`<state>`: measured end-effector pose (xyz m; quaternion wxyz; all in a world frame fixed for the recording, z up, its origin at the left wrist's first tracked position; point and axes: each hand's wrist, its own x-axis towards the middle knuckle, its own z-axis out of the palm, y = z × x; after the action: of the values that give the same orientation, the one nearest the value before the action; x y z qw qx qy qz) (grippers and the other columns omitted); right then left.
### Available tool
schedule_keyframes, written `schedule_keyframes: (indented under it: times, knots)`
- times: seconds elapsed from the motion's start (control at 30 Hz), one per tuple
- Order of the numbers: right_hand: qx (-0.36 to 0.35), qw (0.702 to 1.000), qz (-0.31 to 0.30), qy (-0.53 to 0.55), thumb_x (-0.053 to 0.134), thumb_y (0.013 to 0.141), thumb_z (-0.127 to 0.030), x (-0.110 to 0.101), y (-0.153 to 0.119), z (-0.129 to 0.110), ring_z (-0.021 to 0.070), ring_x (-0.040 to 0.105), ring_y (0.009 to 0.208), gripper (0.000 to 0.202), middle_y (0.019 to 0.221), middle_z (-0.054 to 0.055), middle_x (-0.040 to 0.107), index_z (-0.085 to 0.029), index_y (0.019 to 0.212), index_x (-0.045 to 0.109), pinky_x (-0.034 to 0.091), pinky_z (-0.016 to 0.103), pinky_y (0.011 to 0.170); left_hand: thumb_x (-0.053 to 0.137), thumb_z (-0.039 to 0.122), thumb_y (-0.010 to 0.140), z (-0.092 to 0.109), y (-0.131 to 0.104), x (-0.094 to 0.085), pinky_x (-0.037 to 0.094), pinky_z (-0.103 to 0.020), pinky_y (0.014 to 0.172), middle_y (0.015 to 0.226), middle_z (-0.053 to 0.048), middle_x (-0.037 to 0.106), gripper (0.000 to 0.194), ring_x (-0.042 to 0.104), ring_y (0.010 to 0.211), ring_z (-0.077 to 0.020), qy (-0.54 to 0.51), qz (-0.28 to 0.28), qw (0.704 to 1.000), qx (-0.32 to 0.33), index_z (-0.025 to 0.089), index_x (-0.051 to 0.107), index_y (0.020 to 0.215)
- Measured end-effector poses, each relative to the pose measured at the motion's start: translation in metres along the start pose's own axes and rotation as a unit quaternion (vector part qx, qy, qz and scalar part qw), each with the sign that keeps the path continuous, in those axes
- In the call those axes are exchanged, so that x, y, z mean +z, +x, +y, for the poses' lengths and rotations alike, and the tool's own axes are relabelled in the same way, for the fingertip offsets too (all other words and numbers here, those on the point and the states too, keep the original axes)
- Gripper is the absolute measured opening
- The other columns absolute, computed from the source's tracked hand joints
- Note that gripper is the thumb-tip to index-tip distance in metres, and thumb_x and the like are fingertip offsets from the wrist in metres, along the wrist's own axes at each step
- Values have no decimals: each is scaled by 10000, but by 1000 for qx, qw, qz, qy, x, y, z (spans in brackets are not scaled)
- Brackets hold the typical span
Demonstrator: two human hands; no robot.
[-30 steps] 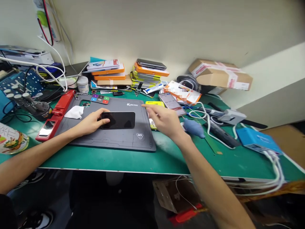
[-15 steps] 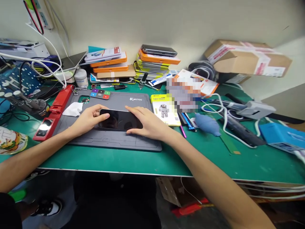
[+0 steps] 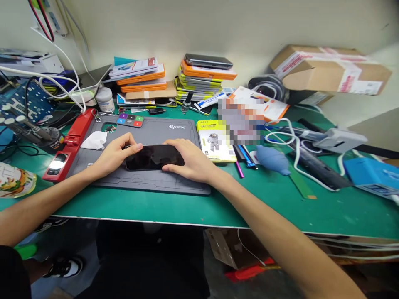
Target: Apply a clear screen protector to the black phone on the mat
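A smartphone (image 3: 152, 158) with a dark screen lies sideways between my two hands, over the grey work mat (image 3: 149, 182). My left hand (image 3: 116, 153) grips its left end, the thumb on the upper left corner and the other fingers curled behind. Around the right end closes my right hand (image 3: 190, 160), thumb along the near edge and fingers at the far edge. Whether the phone rests on the mat or is slightly lifted I cannot tell. A crumpled white tissue (image 3: 94, 140) lies on the mat beyond my left wrist.
Left of the mat stands a red clamp-like device (image 3: 73, 137). Right of it lie a yellow battery package (image 3: 215, 143), a blue air blower (image 3: 272, 160) and a green strip (image 3: 301, 182). Stacked cases (image 3: 202, 79) and a cardboard box (image 3: 330, 70) line the wall. The green bench's front edge (image 3: 149, 219) is near me.
The view has shifted slightly. Both hands keep their hold on the phone, and my left fingers look a little more bent. The phone stays in about the same place over the mat.
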<state>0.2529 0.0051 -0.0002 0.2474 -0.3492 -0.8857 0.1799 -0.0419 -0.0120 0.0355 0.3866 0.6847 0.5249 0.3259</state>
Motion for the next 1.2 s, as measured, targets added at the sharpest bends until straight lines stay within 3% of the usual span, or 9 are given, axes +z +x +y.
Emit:
schedule_keyframes:
  times: [0.13, 0.23, 0.37, 0.53, 0.67, 0.87, 0.93, 1.07, 1.2]
  knots:
    - [-2, 1000, 1, -10, 760, 988, -547, 1, -1, -2, 412, 673, 1328, 659, 1464, 166, 714, -247, 1537, 553, 542, 646, 1132, 720, 718, 943, -7, 0, 2, 409, -293, 686, 783, 27, 607, 514, 525, 721, -156, -17, -10, 1000, 6, 221, 610, 879]
    - [-12, 1000, 0, -25, 744, 1004, -550, -1, -2, -2, 406, 615, 1430, 762, 1553, 194, 640, -221, 1639, 481, 515, 630, 1204, 574, 737, 1037, -11, 0, 2, 457, -312, 743, 859, -1, 682, 535, 598, 793, -184, 33, -4, 999, 23, 218, 679, 962]
    - [-27, 998, -9, -53, 735, 1008, -578, -7, -3, -1, 409, 640, 1357, 724, 1476, 191, 671, -223, 1607, 537, 555, 632, 1158, 427, 648, 1125, -12, 2, -2, 524, -382, 1008, 1147, -60, 806, 541, 705, 1094, -261, 129, -2, 990, 62, 225, 764, 1118]
    - [-50, 991, -25, -123, 634, 1049, -664, -11, -4, 3, 431, 656, 1282, 690, 1407, 231, 705, -159, 1518, 623, 569, 655, 1104, 425, 449, 1135, -12, 3, -7, 490, -468, 1176, 1333, -86, 799, 441, 686, 1277, -288, 233, -32, 962, 138, 225, 768, 1299]
    - [-54, 988, -32, -139, 594, 1060, -691, -9, -5, 5, 424, 659, 1266, 693, 1406, 224, 705, -173, 1518, 642, 568, 655, 1092, 491, 458, 1119, -12, 1, -4, 472, -510, 1207, 1398, -110, 768, 420, 657, 1337, -305, 255, -50, 951, 167, 226, 740, 1366]
    - [-73, 987, -37, -137, 602, 1069, -662, -13, -6, 4, 428, 654, 1317, 702, 1452, 235, 679, -176, 1574, 613, 562, 661, 1126, 547, 333, 1052, -8, 1, -15, 470, -499, 1252, 1544, -128, 702, 540, 635, 1438, -315, 297, -145, 915, 230, 223, 609, 1577]
    - [-84, 988, -39, -126, 612, 1084, -609, -18, -6, 4, 411, 667, 1332, 653, 1478, 226, 676, -194, 1588, 601, 578, 640, 1127, 557, 310, 1048, -8, 2, -26, 504, -466, 1242, 1559, -107, 706, 549, 666, 1431, -297, 322, -168, 896, 256, 253, 611, 1591]
    - [-116, 987, -32, -111, 618, 1118, -430, -28, -9, 4, 360, 724, 1308, 422, 1455, 194, 731, -198, 1458, 708, 639, 576, 1075, 623, 454, 1091, -7, 2, -46, 567, -464, 1210, 1481, -103, 767, 462, 724, 1390, -301, 355, -140, 877, 293, 267, 708, 1505]
    - [-142, 983, -16, -112, 633, 1118, -332, -32, -11, -2, 317, 764, 1284, 271, 1394, 146, 795, -216, 1307, 789, 669, 526, 1053, 631, 509, 1095, -7, 1, -52, 603, -476, 1182, 1434, -64, 798, 378, 765, 1342, -307, 388, -137, 861, 297, 290, 807, 1349]
